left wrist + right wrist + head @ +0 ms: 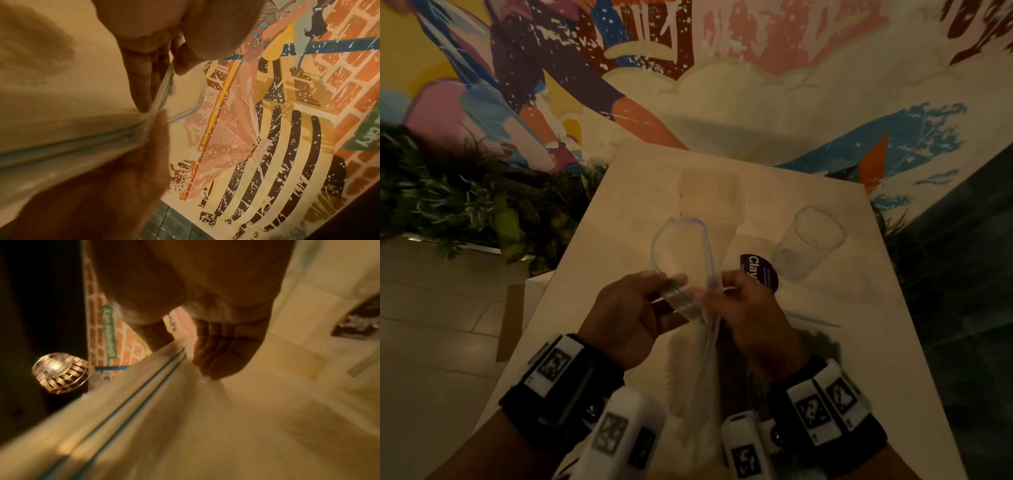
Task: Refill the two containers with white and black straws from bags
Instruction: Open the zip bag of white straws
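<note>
Both hands pinching the clear zip bag [681,246] mouth above the table [842,308]: left hand [626,318], right hand [751,308]. Empty glass [808,243] standing right.

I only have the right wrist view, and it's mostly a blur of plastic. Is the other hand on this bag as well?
Observer: Yes, the left hand pinches the bag at its zip edge, opposite the right hand.
Operator: Is the mouth open?
Observer: The head view shows it open, with its blue-lined rim forming a loop beyond both hands.
Operator: Any container nearby?
Observer: A clear glass stands on the table, beyond and to the right of the right hand. It looks empty.
</note>
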